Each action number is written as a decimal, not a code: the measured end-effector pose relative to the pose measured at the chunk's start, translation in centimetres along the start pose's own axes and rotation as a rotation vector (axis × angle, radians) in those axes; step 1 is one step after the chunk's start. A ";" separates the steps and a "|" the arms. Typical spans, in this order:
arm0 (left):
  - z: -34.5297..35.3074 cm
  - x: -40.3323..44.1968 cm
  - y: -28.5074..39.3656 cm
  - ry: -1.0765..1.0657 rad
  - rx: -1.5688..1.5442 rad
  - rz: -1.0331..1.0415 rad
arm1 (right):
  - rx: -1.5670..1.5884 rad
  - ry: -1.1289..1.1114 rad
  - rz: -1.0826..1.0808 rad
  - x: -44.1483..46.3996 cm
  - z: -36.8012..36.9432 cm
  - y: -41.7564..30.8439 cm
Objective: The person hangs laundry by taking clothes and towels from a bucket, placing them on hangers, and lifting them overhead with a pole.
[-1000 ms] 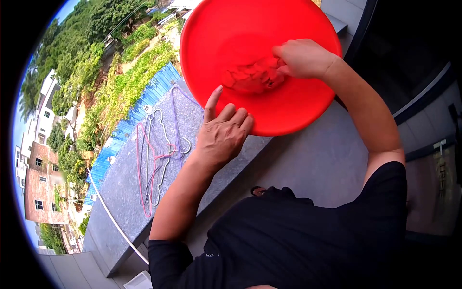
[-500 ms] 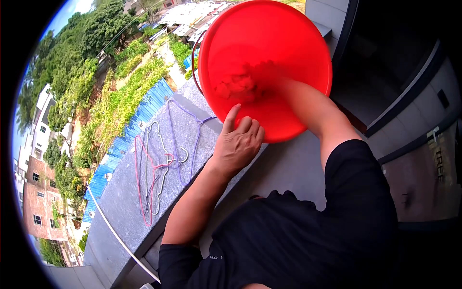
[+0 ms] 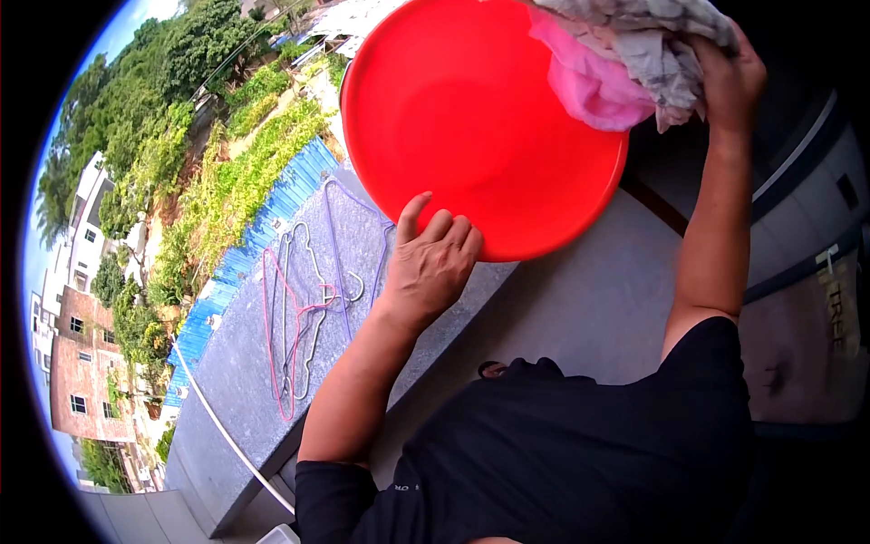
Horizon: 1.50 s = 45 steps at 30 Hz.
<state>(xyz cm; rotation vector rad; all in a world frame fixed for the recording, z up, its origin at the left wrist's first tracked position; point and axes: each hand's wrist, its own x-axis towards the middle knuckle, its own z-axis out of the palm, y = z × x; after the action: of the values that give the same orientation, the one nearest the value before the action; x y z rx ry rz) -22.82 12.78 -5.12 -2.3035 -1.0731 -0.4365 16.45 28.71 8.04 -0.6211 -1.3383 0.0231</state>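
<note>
My left hand [image 3: 431, 267] is curled over the near rim of a large red bucket [image 3: 444, 127], which is tilted so that I look into it. The bucket's inside is bare where I can see it. My right hand [image 3: 732, 82] is closed around a bunched wad of cloth [image 3: 672, 68] above the bucket's right edge. The wad is grey and pale, with a bright pink piece [image 3: 589, 77] hanging from it over the rim. How many pieces make up the wad, I cannot tell. Its top runs out of view.
Several thin hangers, pink [image 3: 272, 340], purple [image 3: 337, 263] and pale, lie on a grey stone ledge [image 3: 236, 399] at my left. A white cable [image 3: 217, 422] runs along it. Past the ledge's edge are blue sheeting [image 3: 231, 272] and plants. A dark doorway stands at right.
My right hand has come up out of the bucket and to the right, bringing the bunched cloth with it. The bucket, with my left hand at its rim, has shifted slightly left.
</note>
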 end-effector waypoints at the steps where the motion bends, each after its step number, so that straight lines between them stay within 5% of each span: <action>1: 0.0 0.0 -0.3 0.001 -0.012 -0.001 | 0.237 0.174 0.025 -0.3 -1.5 -1.7; 8: -1.0 4.3 -7.1 -0.035 -0.125 0.075 | 0.429 0.531 0.123 -4.2 -13.2 -4.8; 12: 0.4 8.6 -12.1 0.127 -0.132 0.093 | 0.434 0.577 0.236 -8.4 -15.0 -6.0; 15: 1.6 11.4 -14.2 0.230 0.026 -0.069 | 0.437 0.582 0.320 -11.9 -15.4 -7.2; 21: 3.0 13.3 -16.7 0.042 -0.237 -0.343 | 0.475 0.528 0.489 -17.4 -13.7 -9.5; 28: 0.6 9.0 -9.0 0.253 -0.316 -0.171 | 0.648 0.185 0.801 -20.8 -4.3 -11.6; 32: -2.4 1.7 -1.1 -0.016 -1.620 -0.437 | 0.803 -0.147 1.047 -21.4 3.9 -13.7; 36: -4.5 -4.8 3.7 0.017 -1.098 -0.563 | 0.931 -0.454 1.242 -22.7 10.3 -17.0; 41: -6.3 -13.4 2.7 0.345 -1.364 -1.070 | 0.995 -0.722 1.366 -24.2 14.7 -20.4; 45: -10.4 -21.0 2.6 1.044 -1.808 -1.146 | 1.280 -0.925 1.231 -25.8 16.4 -17.0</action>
<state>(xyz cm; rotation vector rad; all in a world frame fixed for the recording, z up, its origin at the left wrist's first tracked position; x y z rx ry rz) -34.55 -7.41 -8.28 -1.1798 -1.3305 -3.5724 -10.62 11.81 -6.18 -0.1745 -1.2274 2.1872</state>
